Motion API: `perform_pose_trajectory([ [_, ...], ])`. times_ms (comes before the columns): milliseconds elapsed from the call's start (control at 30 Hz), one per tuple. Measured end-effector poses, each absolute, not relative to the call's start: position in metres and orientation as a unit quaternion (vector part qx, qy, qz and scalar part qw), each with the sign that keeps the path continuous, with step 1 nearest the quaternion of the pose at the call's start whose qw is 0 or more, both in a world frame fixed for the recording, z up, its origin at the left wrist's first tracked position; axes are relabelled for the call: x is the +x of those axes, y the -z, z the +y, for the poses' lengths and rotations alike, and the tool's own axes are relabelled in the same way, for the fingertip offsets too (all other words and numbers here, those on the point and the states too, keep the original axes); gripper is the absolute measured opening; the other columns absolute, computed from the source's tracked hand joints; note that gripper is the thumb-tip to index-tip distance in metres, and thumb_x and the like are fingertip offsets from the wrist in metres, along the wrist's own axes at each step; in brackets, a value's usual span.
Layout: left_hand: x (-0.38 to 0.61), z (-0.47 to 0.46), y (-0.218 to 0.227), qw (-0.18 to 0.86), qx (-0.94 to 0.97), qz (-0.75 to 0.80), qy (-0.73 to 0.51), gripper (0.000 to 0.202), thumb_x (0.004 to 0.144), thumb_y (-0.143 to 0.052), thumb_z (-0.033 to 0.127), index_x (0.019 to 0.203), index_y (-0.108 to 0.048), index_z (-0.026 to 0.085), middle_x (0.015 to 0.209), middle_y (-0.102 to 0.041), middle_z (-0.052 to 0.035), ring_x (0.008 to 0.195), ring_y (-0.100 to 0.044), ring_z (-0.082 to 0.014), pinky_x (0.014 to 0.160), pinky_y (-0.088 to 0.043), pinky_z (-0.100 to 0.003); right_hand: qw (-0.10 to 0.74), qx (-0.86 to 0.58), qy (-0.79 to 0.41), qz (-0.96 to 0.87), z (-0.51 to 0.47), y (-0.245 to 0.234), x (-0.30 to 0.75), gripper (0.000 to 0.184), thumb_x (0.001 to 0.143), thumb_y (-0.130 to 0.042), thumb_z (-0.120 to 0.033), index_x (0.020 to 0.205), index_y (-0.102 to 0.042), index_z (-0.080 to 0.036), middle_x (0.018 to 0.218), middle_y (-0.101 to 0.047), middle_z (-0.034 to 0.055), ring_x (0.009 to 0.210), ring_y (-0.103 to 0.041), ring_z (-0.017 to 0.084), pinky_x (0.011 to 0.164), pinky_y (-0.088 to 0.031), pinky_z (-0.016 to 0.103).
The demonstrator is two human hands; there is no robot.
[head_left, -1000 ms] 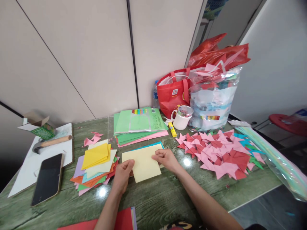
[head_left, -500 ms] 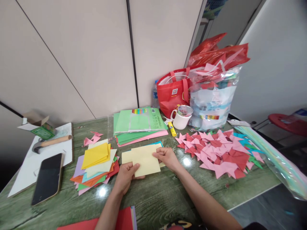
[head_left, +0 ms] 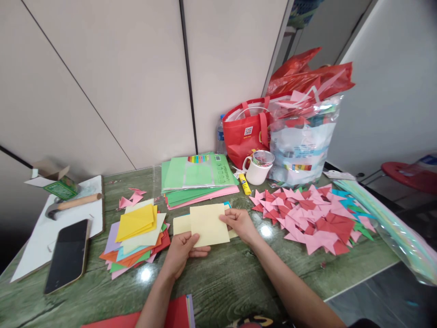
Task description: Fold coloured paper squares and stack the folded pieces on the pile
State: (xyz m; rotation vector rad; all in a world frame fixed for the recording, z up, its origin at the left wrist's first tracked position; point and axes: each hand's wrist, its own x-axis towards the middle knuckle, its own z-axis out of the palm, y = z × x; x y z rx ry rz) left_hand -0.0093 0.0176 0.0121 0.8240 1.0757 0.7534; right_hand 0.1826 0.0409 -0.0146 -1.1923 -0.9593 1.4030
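Note:
A square of pale yellow paper (head_left: 209, 224) is held up between my two hands. My left hand (head_left: 184, 248) pinches its lower left corner, thumb on top and fingers beneath. At its right edge, my right hand (head_left: 239, 223) grips it between thumb and fingers. Behind it on the table lie more cream sheets (head_left: 181, 223), with a bit of blue paper (head_left: 227, 205) showing at the back. Left of my hands is a pile of coloured paper squares (head_left: 136, 234), yellow ones on top. Folded pink and red paper pieces (head_left: 310, 214) are heaped to the right.
Packs of green paper (head_left: 198, 173), a glue stick (head_left: 244, 184), a white mug (head_left: 258, 172), a red bag (head_left: 244, 132) and a stuffed plastic bag (head_left: 300, 141) stand behind. A phone (head_left: 68, 255) and a hammer (head_left: 73, 205) lie at left; red sheets (head_left: 177, 312) lie in front.
The pale yellow square has turned slightly and sits a little higher, its top edge now more level. Both hands keep their grip and have barely moved.

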Motion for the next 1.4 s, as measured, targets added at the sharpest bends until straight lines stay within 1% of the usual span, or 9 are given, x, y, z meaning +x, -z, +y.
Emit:
perform_pose_trajectory([
  [233,-0.009,0.018,-0.009,0.698,0.372,0.495,-0.358,0.025,0.062,-0.067,0.033,0.072,-0.060,0.011,0.066,-0.068,-0.0053,0.061,-0.066,-0.0226,0.053,-0.053,-0.028,0.515,-0.492,-0.584,-0.389,0.041,0.014,0.181,0.029,0.055,-0.071,-0.040,0.059,-0.058,-0.014,0.048,-0.057,-0.0037,0.042,-0.050,0.009,0.043,-0.041,0.021],
  [433,-0.011,0.018,-0.008,0.713,0.390,0.461,-0.357,0.023,0.066,-0.064,0.034,0.073,-0.058,0.013,0.066,-0.068,-0.0044,0.067,-0.066,-0.0221,0.062,-0.053,-0.031,0.529,-0.483,-0.591,-0.371,0.040,0.010,0.183,0.029,0.055,-0.071,-0.040,0.060,-0.058,-0.014,0.050,-0.059,-0.0031,0.043,-0.051,0.009,0.043,-0.041,0.020],
  [667,-0.010,0.019,-0.006,0.682,0.398,0.488,-0.371,0.022,0.064,-0.065,0.034,0.065,-0.057,0.014,0.057,-0.064,0.0000,0.064,-0.065,-0.0224,0.060,-0.052,-0.032,0.531,-0.479,-0.597,-0.365,0.041,0.009,0.184,0.032,0.050,-0.074,-0.041,0.059,-0.058,-0.015,0.051,-0.060,-0.0025,0.044,-0.053,0.011,0.044,-0.044,0.022],
  [867,-0.012,0.021,-0.001,0.637,0.391,0.470,-0.470,0.022,0.065,-0.065,0.032,0.080,-0.066,0.015,0.079,-0.069,-0.0017,0.070,-0.063,-0.0196,0.067,-0.050,-0.031,0.511,-0.473,-0.612,-0.376,0.037,0.005,0.180,0.034,0.053,-0.071,-0.046,0.060,-0.058,-0.015,0.057,-0.064,0.0008,0.048,-0.058,0.014,0.047,-0.048,0.026],
  [1033,-0.017,0.025,0.004,0.599,0.333,0.485,-0.543,0.027,0.062,-0.067,0.032,0.083,-0.068,0.015,0.076,-0.069,-0.0036,0.067,-0.062,-0.0175,0.061,-0.049,-0.028,0.436,-0.428,-0.663,-0.432,0.033,0.006,0.178,0.035,0.054,-0.072,-0.040,0.073,-0.059,-0.013,0.064,-0.065,0.0020,0.057,-0.061,0.016,0.053,-0.050,0.028],
  [1133,-0.020,0.025,0.005,0.569,0.356,0.523,-0.525,0.031,0.060,-0.068,0.034,0.084,-0.069,0.013,0.073,-0.069,-0.0053,0.061,-0.060,-0.0169,0.055,-0.048,-0.026,0.425,-0.415,-0.663,-0.456,0.034,0.006,0.181,0.039,0.055,-0.072,-0.033,0.086,-0.057,-0.014,0.071,-0.066,0.0023,0.062,-0.062,0.015,0.058,-0.050,0.028],
  [1233,-0.021,0.023,0.002,0.520,0.442,0.559,-0.472,0.027,0.061,-0.067,0.032,0.079,-0.071,0.013,0.072,-0.070,-0.0060,0.061,-0.059,-0.0177,0.055,-0.046,-0.026,0.471,-0.432,-0.601,-0.479,0.037,0.003,0.184,0.044,0.057,-0.072,-0.028,0.096,-0.056,-0.018,0.084,-0.066,0.0041,0.069,-0.061,0.013,0.067,-0.048,0.027],
  [1300,-0.019,0.021,-0.004,0.491,0.512,0.562,-0.426,0.022,0.062,-0.065,0.030,0.075,-0.072,0.014,0.071,-0.070,-0.0053,0.063,-0.059,-0.0188,0.056,-0.045,-0.025,0.478,-0.434,-0.562,-0.517,0.036,0.000,0.184,0.037,0.061,-0.069,-0.029,0.095,-0.058,-0.018,0.092,-0.064,0.0057,0.077,-0.060,0.014,0.070,-0.047,0.027],
  [1400,-0.015,0.018,-0.013,0.474,0.589,0.546,-0.361,0.019,0.065,-0.060,0.029,0.072,-0.073,0.017,0.066,-0.070,-0.0034,0.058,-0.057,-0.0178,0.051,-0.043,-0.023,0.433,-0.436,-0.527,-0.588,0.032,-0.004,0.180,0.024,0.067,-0.063,-0.030,0.087,-0.064,-0.018,0.091,-0.065,0.0057,0.080,-0.059,0.017,0.063,-0.047,0.024],
])
